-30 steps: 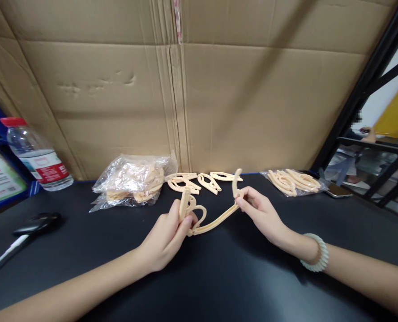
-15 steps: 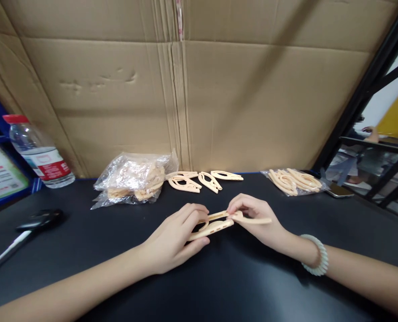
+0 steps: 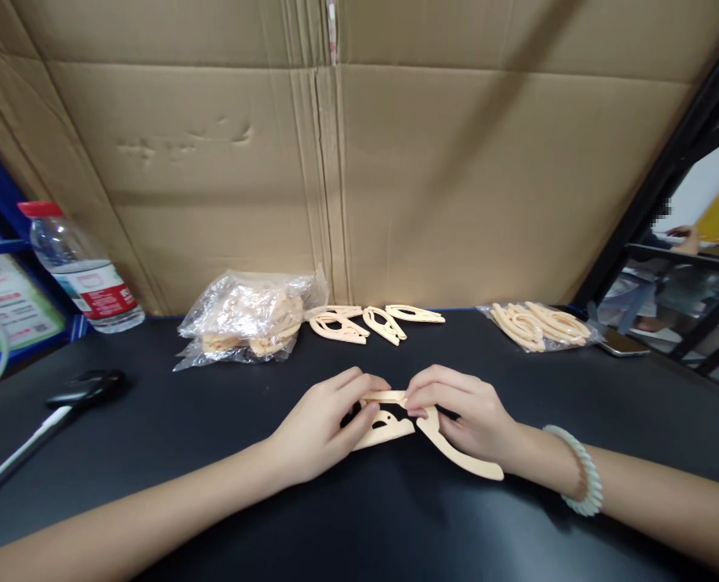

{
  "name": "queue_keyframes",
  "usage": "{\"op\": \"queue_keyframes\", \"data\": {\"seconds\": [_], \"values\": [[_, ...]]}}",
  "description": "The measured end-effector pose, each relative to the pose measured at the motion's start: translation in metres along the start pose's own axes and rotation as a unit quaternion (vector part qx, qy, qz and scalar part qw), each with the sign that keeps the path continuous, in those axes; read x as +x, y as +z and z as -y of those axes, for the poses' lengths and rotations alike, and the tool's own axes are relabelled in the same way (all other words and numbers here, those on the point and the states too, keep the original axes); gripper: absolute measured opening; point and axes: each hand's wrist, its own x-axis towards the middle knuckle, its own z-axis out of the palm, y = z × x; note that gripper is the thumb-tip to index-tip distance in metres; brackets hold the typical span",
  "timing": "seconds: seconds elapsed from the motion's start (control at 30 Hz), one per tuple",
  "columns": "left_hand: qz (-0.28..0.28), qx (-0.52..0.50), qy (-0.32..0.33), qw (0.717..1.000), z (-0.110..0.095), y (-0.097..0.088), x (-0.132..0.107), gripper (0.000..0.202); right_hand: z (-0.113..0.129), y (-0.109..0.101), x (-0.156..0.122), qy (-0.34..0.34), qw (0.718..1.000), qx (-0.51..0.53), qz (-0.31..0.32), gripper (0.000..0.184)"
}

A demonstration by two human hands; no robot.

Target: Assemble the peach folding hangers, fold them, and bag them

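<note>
Between my two hands is a cream plastic folding hanger [image 3: 465, 459], held a little above the black table. My left hand [image 3: 326, 420] is closed around its left part, thumb in front and fingers over the top bar. My right hand [image 3: 471, 404] pinches the bar's right end, and a curved arm of the hanger hangs down from under these fingers toward the lower right. Where the pieces join is partly hidden by the fingertips. Behind my hands, several folded hangers [image 3: 384, 325] of the same kind lie loose along the back of the table.
At the back left sits a clear plastic bag [image 3: 250, 311] of hangers, with another bagged set [image 3: 538, 325] and a phone [image 3: 623, 342] at the back right. A water bottle [image 3: 101, 291] and a black device with a white cable [image 3: 86, 390] are left. Cardboard [image 3: 213, 162] stands behind.
The hanger has turned in my hands: its right arm, level before, now slants downward with its flat side showing. My right hand has rolled over, its back now more upward. The view has shifted slightly.
</note>
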Motion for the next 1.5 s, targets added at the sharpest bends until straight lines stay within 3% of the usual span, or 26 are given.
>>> {"op": "queue_keyframes", "data": {"seconds": [0.27, 0.53, 0.7, 1.33, 1.5], "values": [[-0.001, 0.148, 0.054, 0.988, -0.001, 0.005, -0.003, 0.028, -0.001, 0.002, -0.001, -0.07, 0.995, -0.068, 0.0, 0.02], [-0.008, 0.175, 0.092, 0.98, -0.004, 0.008, -0.003, 0.024, 0.007, -0.001, -0.001, -0.087, 0.988, -0.117, 0.055, 0.012], [-0.025, 0.195, 0.128, 0.972, -0.004, 0.008, -0.002, 0.029, 0.009, -0.001, 0.002, -0.114, 0.977, -0.17, 0.06, 0.018], [-0.038, 0.282, 0.176, 0.942, -0.017, 0.007, -0.006, 0.038, 0.026, -0.009, 0.008, -0.308, 0.893, -0.297, 0.139, 0.029], [-0.036, 0.285, 0.173, 0.942, -0.019, 0.007, -0.007, 0.035, 0.025, -0.009, 0.012, -0.327, 0.887, -0.294, 0.143, 0.029]]}}
